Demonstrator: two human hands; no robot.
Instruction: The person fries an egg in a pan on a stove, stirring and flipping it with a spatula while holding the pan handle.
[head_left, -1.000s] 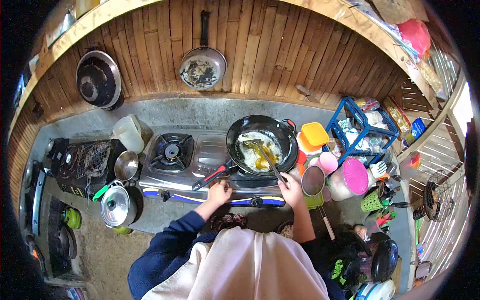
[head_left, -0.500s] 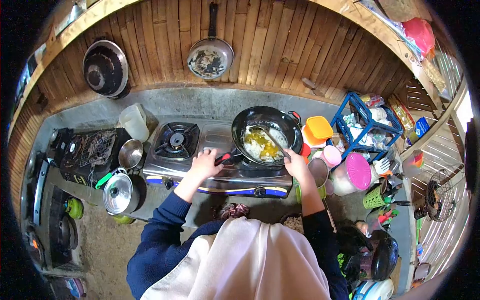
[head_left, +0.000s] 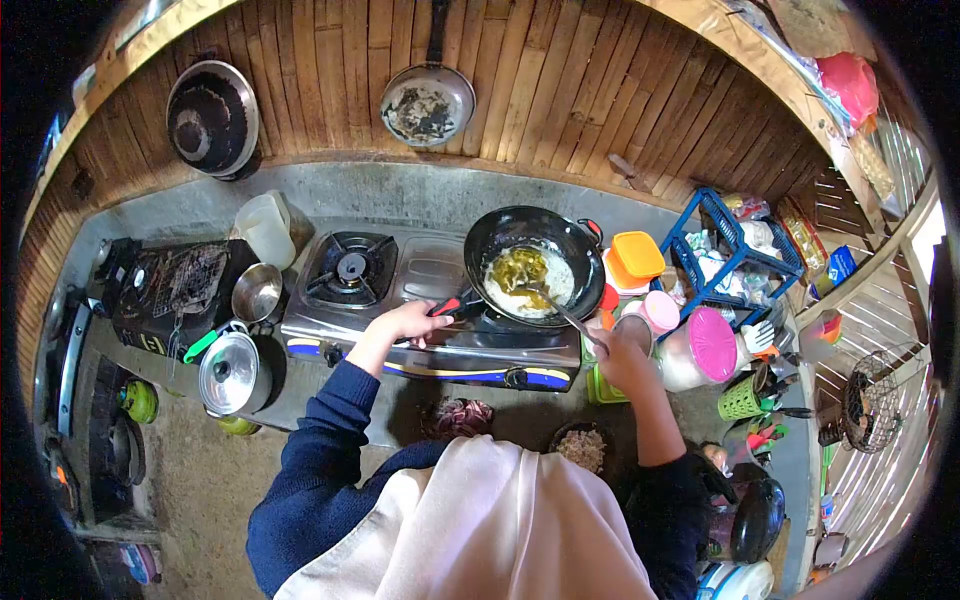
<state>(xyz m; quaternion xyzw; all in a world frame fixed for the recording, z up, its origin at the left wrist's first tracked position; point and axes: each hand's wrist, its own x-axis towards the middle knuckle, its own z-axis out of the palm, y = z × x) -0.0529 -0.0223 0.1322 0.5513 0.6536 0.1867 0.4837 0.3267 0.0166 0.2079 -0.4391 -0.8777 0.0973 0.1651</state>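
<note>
A black wok sits on the right burner of the two-burner gas stove. Inside it, a yellow-green mass lies amid pale, foamy liquid. My left hand is closed around the wok's red-and-black handle, to the left of the pan. Gripped in my right hand is a long-handled spatula, slanting over the near right rim with its tip in the food. The spatula's grip end is hidden by my fingers.
Left of the stove stand a lidded pot, a small metal bowl and a blackened grill. To the right are an orange-lidded container, a pink-lidded tub and a blue rack. A bowl of grainy food sits near my body.
My right hand has drawn back toward me and to the right, pulling the spatula tip to the wok's near side. The yellow-green food now sits bunched together. My left hand stays at the handle.
</note>
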